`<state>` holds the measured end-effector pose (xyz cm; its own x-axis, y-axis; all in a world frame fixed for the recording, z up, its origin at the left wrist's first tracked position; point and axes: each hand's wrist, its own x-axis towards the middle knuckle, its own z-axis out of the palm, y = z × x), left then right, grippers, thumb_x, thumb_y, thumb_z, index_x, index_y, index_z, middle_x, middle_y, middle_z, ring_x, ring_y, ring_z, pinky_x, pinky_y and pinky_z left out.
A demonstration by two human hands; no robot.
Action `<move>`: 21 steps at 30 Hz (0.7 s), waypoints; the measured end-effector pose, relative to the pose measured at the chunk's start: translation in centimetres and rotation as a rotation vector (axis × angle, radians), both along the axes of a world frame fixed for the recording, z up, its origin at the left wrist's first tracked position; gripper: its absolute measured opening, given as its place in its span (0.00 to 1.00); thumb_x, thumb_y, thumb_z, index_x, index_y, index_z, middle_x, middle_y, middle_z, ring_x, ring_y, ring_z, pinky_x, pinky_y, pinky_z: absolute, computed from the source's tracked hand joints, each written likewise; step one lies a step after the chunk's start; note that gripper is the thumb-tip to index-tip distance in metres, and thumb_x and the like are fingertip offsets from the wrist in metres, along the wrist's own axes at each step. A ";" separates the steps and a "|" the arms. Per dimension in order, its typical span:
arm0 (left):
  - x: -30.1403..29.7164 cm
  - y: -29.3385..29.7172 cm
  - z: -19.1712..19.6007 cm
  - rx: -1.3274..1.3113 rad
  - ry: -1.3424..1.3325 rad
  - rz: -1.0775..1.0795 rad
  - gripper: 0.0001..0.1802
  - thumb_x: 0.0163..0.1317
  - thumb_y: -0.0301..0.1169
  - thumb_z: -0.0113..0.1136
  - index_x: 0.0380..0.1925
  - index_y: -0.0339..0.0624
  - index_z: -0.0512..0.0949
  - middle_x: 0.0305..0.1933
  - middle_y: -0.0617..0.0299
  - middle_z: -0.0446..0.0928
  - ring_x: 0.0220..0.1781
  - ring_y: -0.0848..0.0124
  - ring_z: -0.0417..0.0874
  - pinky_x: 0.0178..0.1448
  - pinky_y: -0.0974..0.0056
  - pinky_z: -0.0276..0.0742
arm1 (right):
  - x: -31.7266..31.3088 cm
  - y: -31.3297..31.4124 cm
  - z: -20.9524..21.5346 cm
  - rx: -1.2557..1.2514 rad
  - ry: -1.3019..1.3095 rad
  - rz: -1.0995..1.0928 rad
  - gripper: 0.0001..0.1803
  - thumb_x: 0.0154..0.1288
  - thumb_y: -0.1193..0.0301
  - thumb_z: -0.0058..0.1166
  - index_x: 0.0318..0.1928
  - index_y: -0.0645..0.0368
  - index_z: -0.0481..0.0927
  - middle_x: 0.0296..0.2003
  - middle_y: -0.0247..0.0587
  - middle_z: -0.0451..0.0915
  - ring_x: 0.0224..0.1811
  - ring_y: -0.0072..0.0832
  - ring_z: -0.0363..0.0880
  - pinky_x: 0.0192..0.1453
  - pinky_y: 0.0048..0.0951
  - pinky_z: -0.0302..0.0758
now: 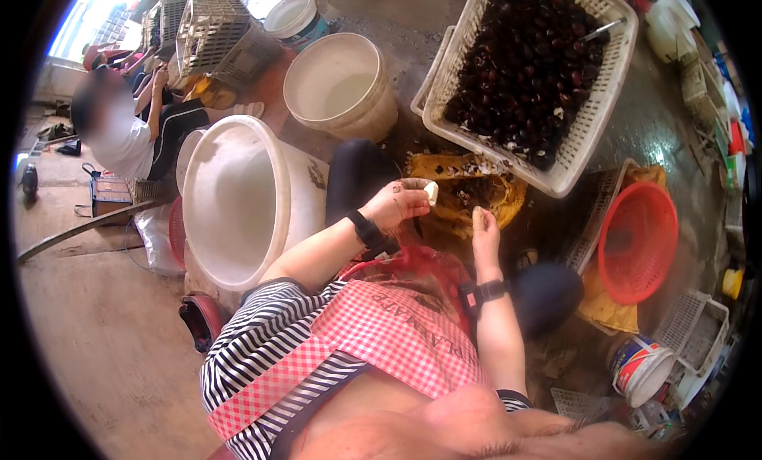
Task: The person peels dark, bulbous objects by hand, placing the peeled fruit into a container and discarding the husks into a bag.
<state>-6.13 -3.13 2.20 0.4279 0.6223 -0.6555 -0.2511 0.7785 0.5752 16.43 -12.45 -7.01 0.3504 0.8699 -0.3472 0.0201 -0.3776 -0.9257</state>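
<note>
My left grip pinches a small, smooth-looking cream piece near a yellow, scrap-strewn container; it's probably light and slippery, best held by its sides. I cannot tell whether my right grip is closed.

Daylight pours in from a blown-out window beyond and left of the large white tub, leaving the room moderately dim. Glare streaks the wet floor far right of the tub; the dark heap beyond it sinks into shadow. The pale piece just right looks nearly white. Fisheye distortion bends the plank at its left, and a seated person's head there is blurred.
</note>
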 end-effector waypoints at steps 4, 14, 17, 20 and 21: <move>-3.2 3.6 2.1 0.143 -0.159 0.156 0.16 0.69 0.24 0.56 0.56 0.37 0.74 0.49 0.60 0.81 0.47 0.70 0.84 0.53 0.66 0.82 | -0.4 -0.4 -1.4 -0.033 -0.050 -0.021 0.23 0.72 0.52 0.55 0.47 0.62 0.80 0.38 0.38 0.84 0.41 0.27 0.78 0.48 0.29 0.74; -12.3 13.8 5.7 0.615 0.386 0.643 0.32 0.62 0.34 0.67 0.64 0.42 0.66 0.61 0.59 0.72 0.64 0.68 0.73 0.67 0.52 0.66 | -0.5 -0.2 0.7 0.072 -0.239 0.080 0.22 0.70 0.55 0.57 0.46 0.64 0.81 0.39 0.50 0.84 0.43 0.43 0.82 0.50 0.37 0.76; -8.0 10.7 5.5 0.543 0.393 -0.044 0.19 0.63 0.34 0.66 0.53 0.43 0.78 0.47 0.64 0.78 0.52 0.75 0.78 0.60 0.66 0.71 | -0.7 -0.1 2.5 0.234 -0.550 0.178 0.19 0.68 0.59 0.59 0.48 0.63 0.81 0.43 0.50 0.79 0.49 0.50 0.75 0.55 0.42 0.73; -0.9 5.3 2.5 0.843 0.547 -0.410 0.19 0.66 0.37 0.63 0.51 0.38 0.80 0.45 0.61 0.81 0.47 0.69 0.80 0.57 0.66 0.74 | -0.7 0.0 2.9 0.347 -0.709 0.226 0.18 0.65 0.61 0.61 0.48 0.61 0.81 0.43 0.48 0.78 0.50 0.48 0.73 0.56 0.41 0.72; 0.6 4.1 1.1 0.834 0.579 -0.584 0.20 0.66 0.37 0.62 0.53 0.37 0.79 0.47 0.57 0.82 0.48 0.65 0.82 0.58 0.64 0.75 | -0.5 -0.2 3.2 0.335 -0.710 0.222 0.18 0.65 0.61 0.61 0.48 0.61 0.81 0.43 0.48 0.78 0.50 0.48 0.73 0.56 0.41 0.72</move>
<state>-5.50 0.93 3.34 0.5623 0.7590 -0.3283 0.4872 0.0166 0.8731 15.89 -12.65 -3.83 0.1962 0.9632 0.1837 0.6862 -0.0011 -0.7274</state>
